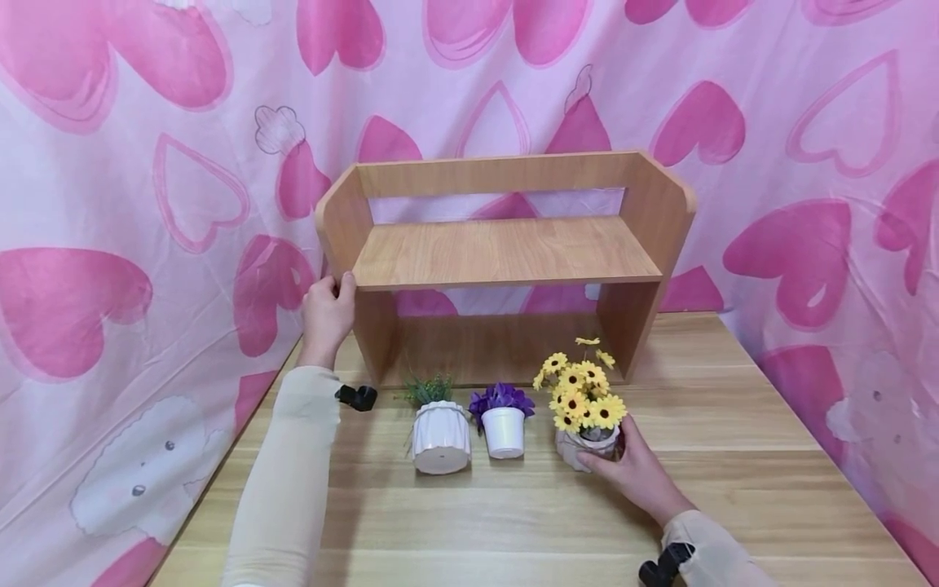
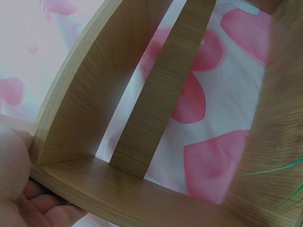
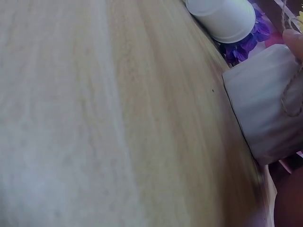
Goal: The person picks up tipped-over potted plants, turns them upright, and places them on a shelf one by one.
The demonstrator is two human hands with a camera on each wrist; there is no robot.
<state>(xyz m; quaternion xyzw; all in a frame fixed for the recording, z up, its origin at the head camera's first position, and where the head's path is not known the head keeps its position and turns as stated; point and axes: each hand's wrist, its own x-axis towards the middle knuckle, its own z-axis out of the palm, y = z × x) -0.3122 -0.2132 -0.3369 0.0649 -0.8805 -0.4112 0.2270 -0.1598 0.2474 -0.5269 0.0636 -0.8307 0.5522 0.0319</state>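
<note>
A two-tier wooden shelf (image 1: 506,253) stands on the table. My left hand (image 1: 328,316) grips its left side panel, fingers curled round the panel's edge in the left wrist view. Toward the right, my right hand (image 1: 637,471) holds a potted plant with yellow flowers (image 1: 579,399), thumb at the front and fingers at the right side. The right wrist view shows its pale pot (image 3: 260,104) with a twine string, partly cut off by the frame. Left of it stand a purple-flowered plant in a white pot (image 1: 504,432) and a green plant in a ribbed white pot (image 1: 442,439).
The wood-grain table (image 1: 455,530) extends in front of the pots and to the right of the shelf. A pink heart-patterned curtain (image 1: 778,244) hangs close behind and at both sides. Black camera mounts sit on both wrists.
</note>
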